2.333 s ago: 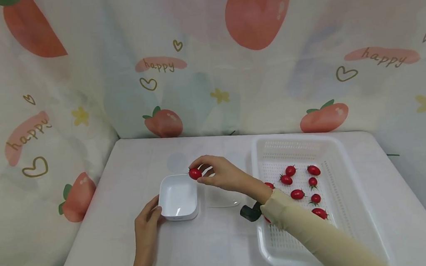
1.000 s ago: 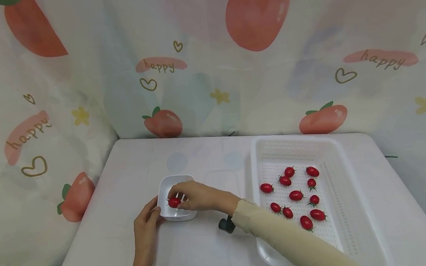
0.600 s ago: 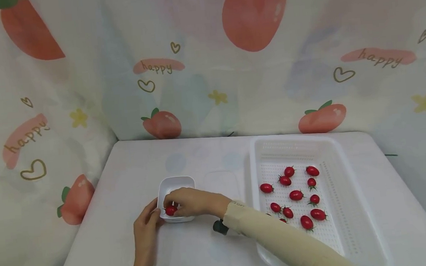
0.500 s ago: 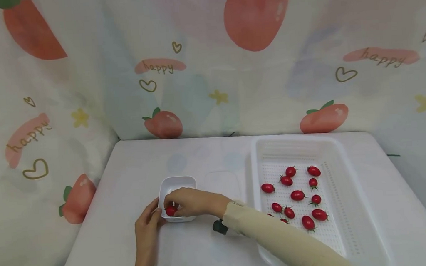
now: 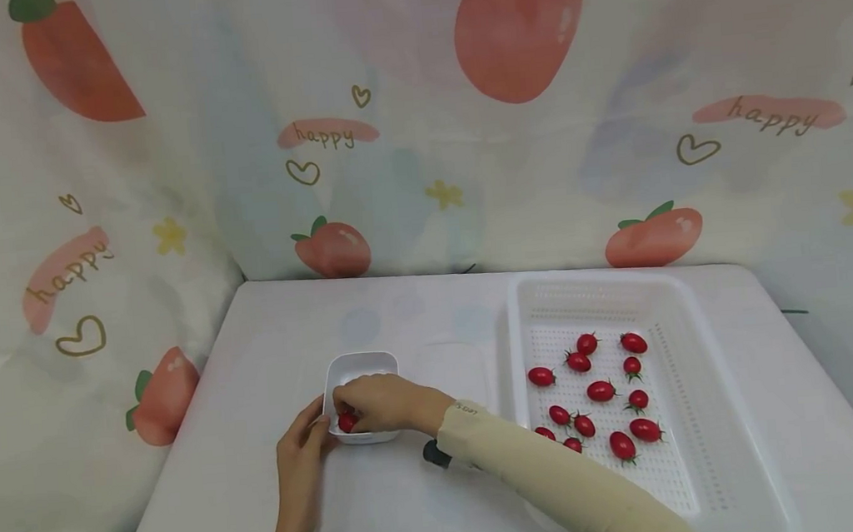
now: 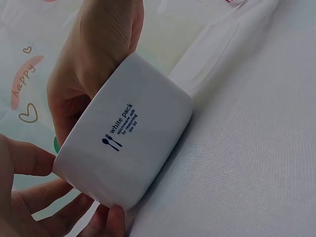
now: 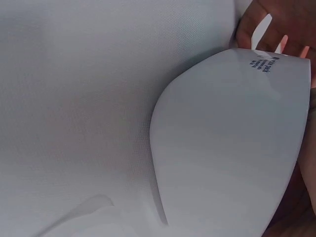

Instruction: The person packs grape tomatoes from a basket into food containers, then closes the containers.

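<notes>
Head view shows a white cloth-covered table (image 5: 430, 499) against a pale curtain printed with strawberries (image 5: 416, 133), and on the table's right half a large white perforated plastic basket (image 5: 684, 346) holding about a dozen red cherry tomatoes (image 5: 602, 390) spread apart on its floor. Just left of the basket lies a flat, clear plastic lid (image 5: 453, 368). Left of that stands a small white rounded-rectangular plastic container (image 5: 362, 370), printed "white pack" on its near wall in the left wrist view (image 6: 123, 123). The right hand (image 5: 377, 403), in a cream sleeve, reaches down into the container with fingers curled, pinching a single red cherry tomato (image 5: 346, 423) low at the container's near left corner. The left hand (image 5: 301, 443) rests against the container's near left side, fingers curled round that wall and bracing it, as the left wrist view confirms. One risk, as I judge it: the container is light, so pressure from the reaching hand could tip or slide it should the bracing hand slacken. Another is that the smooth, round tomato could roll or bounce out when let go from above the floor.
</notes>
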`<state>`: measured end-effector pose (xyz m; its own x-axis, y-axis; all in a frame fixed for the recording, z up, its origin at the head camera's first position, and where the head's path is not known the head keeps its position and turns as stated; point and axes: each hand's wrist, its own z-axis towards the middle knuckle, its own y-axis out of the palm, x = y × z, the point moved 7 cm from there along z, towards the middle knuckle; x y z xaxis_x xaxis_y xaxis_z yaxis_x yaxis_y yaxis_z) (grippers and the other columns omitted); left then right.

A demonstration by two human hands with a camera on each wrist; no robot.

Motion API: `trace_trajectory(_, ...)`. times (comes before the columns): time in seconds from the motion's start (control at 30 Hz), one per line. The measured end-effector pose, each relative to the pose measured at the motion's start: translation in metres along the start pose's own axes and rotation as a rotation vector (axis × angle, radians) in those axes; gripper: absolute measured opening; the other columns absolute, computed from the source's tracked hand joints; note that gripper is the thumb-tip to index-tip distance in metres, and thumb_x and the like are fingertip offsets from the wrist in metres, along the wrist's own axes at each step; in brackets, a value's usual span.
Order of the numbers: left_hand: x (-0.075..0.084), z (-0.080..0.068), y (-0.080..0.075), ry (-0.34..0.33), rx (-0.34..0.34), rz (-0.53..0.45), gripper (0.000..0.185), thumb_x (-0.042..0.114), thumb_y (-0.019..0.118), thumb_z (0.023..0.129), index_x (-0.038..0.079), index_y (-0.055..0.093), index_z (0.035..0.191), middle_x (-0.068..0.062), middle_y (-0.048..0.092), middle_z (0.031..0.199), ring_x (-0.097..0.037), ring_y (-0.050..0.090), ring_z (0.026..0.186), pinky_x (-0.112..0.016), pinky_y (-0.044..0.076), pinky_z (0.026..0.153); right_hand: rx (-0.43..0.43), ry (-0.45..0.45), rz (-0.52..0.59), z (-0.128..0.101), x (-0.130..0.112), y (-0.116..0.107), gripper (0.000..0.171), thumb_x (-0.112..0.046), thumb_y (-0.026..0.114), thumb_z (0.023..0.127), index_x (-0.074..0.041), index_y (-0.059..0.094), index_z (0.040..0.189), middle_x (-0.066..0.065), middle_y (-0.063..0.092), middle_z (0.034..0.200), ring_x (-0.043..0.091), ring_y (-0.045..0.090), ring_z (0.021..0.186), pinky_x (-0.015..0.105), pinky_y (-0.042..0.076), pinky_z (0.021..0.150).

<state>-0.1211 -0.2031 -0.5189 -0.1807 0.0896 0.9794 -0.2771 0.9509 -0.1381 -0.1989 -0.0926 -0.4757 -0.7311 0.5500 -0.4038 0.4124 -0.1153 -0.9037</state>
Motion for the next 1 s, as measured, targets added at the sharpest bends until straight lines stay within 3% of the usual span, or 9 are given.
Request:
trace_trajectory(0.27, 0.001, -0.001, 0.0, 0.0, 0.002, 0.004, 0.039, 0.021, 0.051, 0.11, 0.014, 0.059, 0.147, -0.006, 0.059, 0.152, -0.011, 0.062, 0.119, -0.015, 0.058, 0.091, -0.001, 0.012, -0.056, 0.002, 0.001, 0.001, 0.02, -0.022, 0.079, 0.095, -0.018, 0.067, 0.11, -0.009, 0.069, 0.094, 0.0, 0.056, 0.08, 0.014, 0.046, 0.068)
trace_trajectory(0.53, 0.001, -0.001, -0.001, -0.009, 0.006, -0.018, 0.039, 0.018, 0.052, 0.109, 0.012, 0.06, 0.147, -0.007, 0.06, 0.15, -0.005, 0.063, 0.112, -0.015, 0.058, 0.089, -0.024, 0.035, -0.073, 0.001, 0.003, -0.001, 0.028, -0.024, 0.079, 0.094, -0.018, 0.068, 0.119, -0.007, 0.073, 0.103, 0.004, 0.063, 0.089, 0.019, 0.054, 0.078)
trace_trajectory(0.73, 0.001, 0.0, -0.001, -0.007, 0.006, -0.007, 0.039, 0.018, 0.051, 0.109, 0.012, 0.06, 0.147, -0.007, 0.06, 0.151, -0.006, 0.063, 0.113, -0.014, 0.058, 0.088, -0.024, 0.044, -0.022, -0.004, 0.007, -0.007, 0.035, -0.023, 0.082, 0.092, -0.017, 0.067, 0.123, -0.006, 0.073, 0.11, 0.007, 0.065, 0.097, 0.02, 0.056, 0.087)
trace_trajectory(1.0, 0.002, 0.0, 0.0, -0.006, 0.009, -0.004, 0.039, 0.019, 0.051, 0.109, 0.012, 0.059, 0.147, -0.008, 0.059, 0.151, -0.011, 0.064, 0.115, -0.014, 0.058, 0.089, 0.036, -0.008, 0.035, -0.021, 0.004, -0.032, 0.036, -0.023, 0.079, 0.095, -0.012, 0.066, 0.126, 0.002, 0.073, 0.118, 0.01, 0.065, 0.105, 0.021, 0.056, 0.091)
